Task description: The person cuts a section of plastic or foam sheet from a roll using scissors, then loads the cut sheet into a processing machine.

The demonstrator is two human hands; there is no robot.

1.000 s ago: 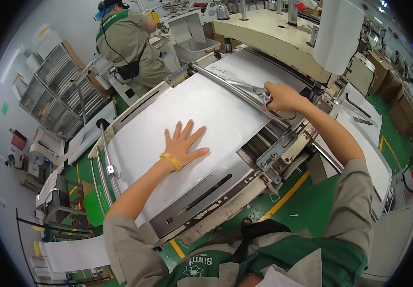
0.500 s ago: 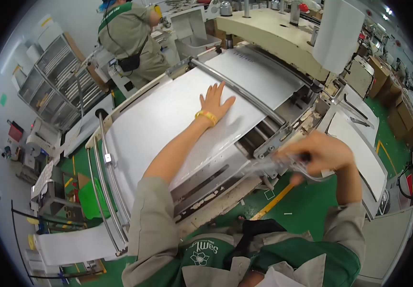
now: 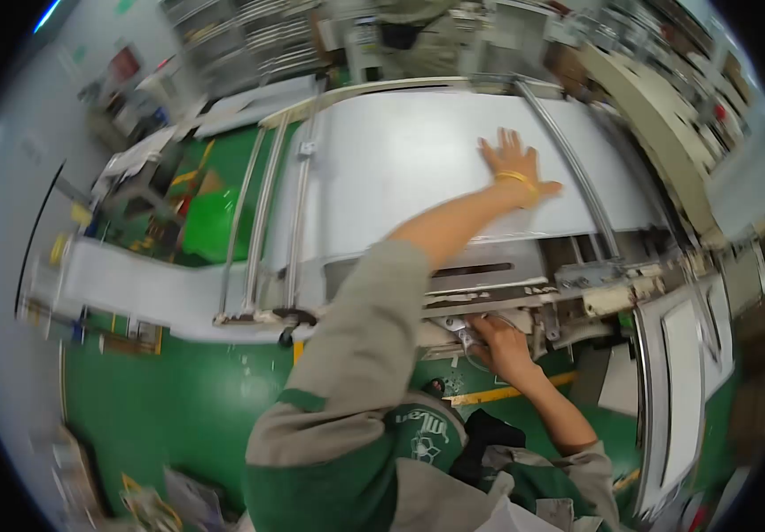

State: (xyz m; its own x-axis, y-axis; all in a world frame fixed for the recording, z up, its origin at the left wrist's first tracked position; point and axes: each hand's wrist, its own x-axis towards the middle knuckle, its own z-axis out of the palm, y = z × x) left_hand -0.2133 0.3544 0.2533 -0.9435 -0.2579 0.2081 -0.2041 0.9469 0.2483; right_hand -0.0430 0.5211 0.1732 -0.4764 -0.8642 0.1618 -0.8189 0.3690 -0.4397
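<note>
My left hand, with a yellow band at the wrist, lies flat with fingers spread on a wide white sheet. The sheet covers the bed of a machine and passes under a metal bar just right of that hand. Below the machine's near edge, my right hand is closed around a small silvery metal tool. Blur and the fingers hide what kind of tool it is.
Metal rollers stand at the machine's left end, with a white strip running out leftward. A cream machine beam rises on the right. White panels lean at the lower right. Another person stands behind the machine.
My view has swung left. My right hand, with the silvery tool, has come from the machine's right end to beneath its near edge. My left hand stays flat on the sheet.
</note>
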